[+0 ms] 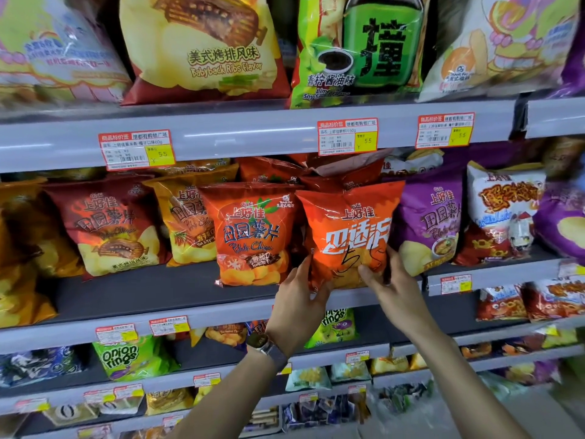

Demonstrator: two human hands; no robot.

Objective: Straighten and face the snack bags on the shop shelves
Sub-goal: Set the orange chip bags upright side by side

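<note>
An orange-red snack bag point(348, 229) with white characters and "5.5" handwritten on it stands upright near the front of the middle shelf point(196, 318). My left hand point(297, 299) grips its lower left corner, thumb on the front. My right hand point(392, 280) holds its lower right edge, thumb across the front and fingers behind. To its left stands an orange tomato chips bag point(253, 236), facing forward. A purple chips bag point(433, 223) leans right beside it on the right.
Further left on the same shelf are a dark red bag point(110, 226) and a yellow-orange bag point(186, 217), set further back. Large bags fill the shelf above point(253, 134). Lower shelves hold onion rings bags point(126, 359) and small packets. Price tags line the shelf edges.
</note>
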